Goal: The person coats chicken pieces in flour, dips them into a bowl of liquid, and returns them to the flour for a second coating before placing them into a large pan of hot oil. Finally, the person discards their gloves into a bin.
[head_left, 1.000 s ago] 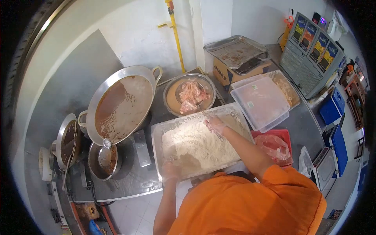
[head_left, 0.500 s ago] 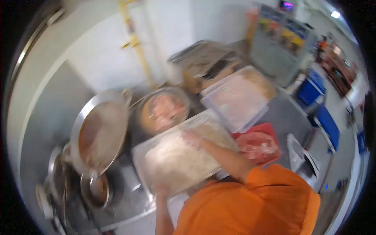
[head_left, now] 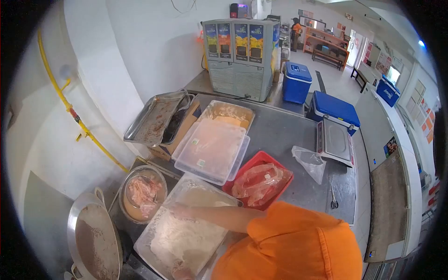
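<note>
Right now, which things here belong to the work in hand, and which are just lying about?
In use: flour tray, with the right hand in the flour and the left hand at its near edge; bowl of raw meat beside it.
Lying about: scissors, blue coolers, drink dispenser, loose plastic bag.

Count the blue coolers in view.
3. Near cooler behind the scale; middle cooler beside the drink dispenser; far cooler at the view's upper right. Others may be hidden.

Printed panels on drink dispenser [head_left: 240,42], wording too small, possibly a brand; nothing legible
</note>
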Action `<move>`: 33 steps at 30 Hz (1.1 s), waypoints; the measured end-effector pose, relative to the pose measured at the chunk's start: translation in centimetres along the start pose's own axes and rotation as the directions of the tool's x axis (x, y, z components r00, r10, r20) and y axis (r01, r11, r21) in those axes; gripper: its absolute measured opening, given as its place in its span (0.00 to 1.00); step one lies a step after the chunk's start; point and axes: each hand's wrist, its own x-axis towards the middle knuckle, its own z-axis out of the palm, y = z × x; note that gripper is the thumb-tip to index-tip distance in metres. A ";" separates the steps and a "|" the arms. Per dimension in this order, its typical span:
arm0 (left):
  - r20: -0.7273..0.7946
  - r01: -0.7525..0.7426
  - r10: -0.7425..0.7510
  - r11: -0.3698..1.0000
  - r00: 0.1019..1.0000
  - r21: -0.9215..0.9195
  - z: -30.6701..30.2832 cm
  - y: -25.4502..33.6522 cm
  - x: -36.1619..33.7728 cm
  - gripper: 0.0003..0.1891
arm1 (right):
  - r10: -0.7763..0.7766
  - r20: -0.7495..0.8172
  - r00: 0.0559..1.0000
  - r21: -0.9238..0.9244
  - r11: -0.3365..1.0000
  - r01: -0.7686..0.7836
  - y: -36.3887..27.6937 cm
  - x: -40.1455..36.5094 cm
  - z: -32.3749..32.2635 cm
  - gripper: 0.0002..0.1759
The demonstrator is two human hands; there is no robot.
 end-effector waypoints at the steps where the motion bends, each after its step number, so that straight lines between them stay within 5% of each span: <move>1: 0.038 -0.022 0.019 0.995 0.999 0.092 -0.1 0.0 -0.1 0.26 | -0.020 0.012 1.000 -0.010 1.000 0.020 -0.3 -0.3 -2.1 0.12; 2: 0.078 -0.047 0.033 0.982 0.996 0.182 -0.1 0.0 -0.1 0.25 | -0.018 0.011 1.000 -0.007 1.000 0.018 -0.5 -0.2 -4.1 0.12; 4: 0.158 -0.101 0.048 0.931 0.986 0.350 -0.4 0.6 -0.3 0.23 | 0.066 0.379 0.923 0.122 0.985 -0.121 -0.9 0.2 -6.6 0.11; 5: 0.195 -0.127 0.046 0.895 0.980 0.428 -0.7 0.9 -0.5 0.22 | 0.060 0.377 0.924 0.125 0.985 -0.115 -1.1 -0.3 -7.0 0.11; 6: 0.228 -0.149 0.036 0.853 0.973 0.500 -1.3 1.4 -0.5 0.21 | 0.122 0.343 0.931 0.516 0.804 -0.295 -0.9 -0.8 -6.3 0.12; 7: 0.259 -0.170 0.021 0.807 0.966 0.566 -1.8 1.8 -0.5 0.20 | 0.187 0.341 0.921 0.804 0.450 -0.389 -0.6 -1.4 -5.6 0.12; 10: 0.373 -0.257 -0.048 0.641 0.927 0.723 -3.0 3.6 -1.4 0.18 | 0.272 0.174 0.946 0.924 0.287 -0.253 -1.1 -5.0 -1.7 0.15; 11: 0.128 0.012 -0.040 0.977 0.991 0.214 -5.1 6.0 -3.0 0.18 | 0.224 0.109 0.969 0.772 0.594 -0.224 -1.4 -6.5 -4.0 0.16; 12: -0.087 0.154 -0.211 0.888 0.974 -0.434 -7.4 8.9 -4.5 0.18 | 0.139 0.062 0.988 0.537 0.830 -0.151 -1.4 -8.1 -8.5 0.16; 13: -0.061 0.175 -0.216 0.900 0.974 -0.399 -7.6 9.3 -4.4 0.19 | 0.384 0.105 0.917 0.819 0.490 -0.299 -2.9 -10.0 -14.0 0.13; 14: -0.035 0.213 -0.241 0.909 0.970 -0.359 -6.1 7.4 -3.8 0.21 | 0.398 0.337 0.853 0.908 0.102 -0.406 -3.0 -10.7 -14.3 0.08; 15: -0.462 -0.076 0.091 0.996 0.882 0.051 3.0 -0.5 -2.0 0.16 | 0.317 0.318 0.893 0.854 0.314 -0.416 -2.8 -11.5 -13.5 0.08; 16: -0.033 0.152 -0.148 0.959 0.988 0.238 -2.2 3.7 -2.6 0.22 | 0.211 0.308 0.928 0.816 0.442 -0.372 -2.4 -11.9 -14.4 0.08; 17: -0.030 0.040 -0.030 0.908 0.999 0.417 -2.4 3.6 -3.0 0.22 | 0.254 0.349 0.902 0.877 0.252 -0.410 -2.5 -12.7 -15.1 0.09; 19: -0.169 0.239 -0.272 0.952 0.947 -0.192 -3.1 4.5 -3.0 0.22 | 0.134 0.312 0.941 0.675 0.665 -0.319 -2.5 -13.2 -17.7 0.11; 23: -0.388 0.189 -0.211 0.977 0.897 -0.095 -3.1 5.2 -3.0 0.26 | 0.233 0.137 0.963 0.681 0.684 -0.263 -3.8 -14.1 -18.8 0.18; 26: -0.359 0.199 -0.244 0.967 0.901 -0.159 -3.4 5.0 -2.9 0.30 | 0.286 0.253 0.924 0.567 0.730 -0.381 -4.1 -14.2 -17.9 0.18; 28: -0.120 0.304 -0.343 0.917 0.932 -0.259 -6.2 7.0 -3.8 0.32 | 0.405 0.276 0.872 0.431 0.759 -0.489 -3.9 -14.1 -16.9 0.15; 30: -0.228 0.312 -0.346 0.934 0.910 -0.172 -6.1 7.7 -4.2 0.30 | 0.373 0.268 0.889 0.403 0.794 -0.454 -2.7 -13.5 -17.9 0.16; 33: -0.069 0.378 -0.417 0.872 0.906 -0.310 -8.1 8.4 -4.5 0.28 | 0.393 0.212 0.895 0.312 0.841 -0.443 -2.0 -10.3 -22.8 0.16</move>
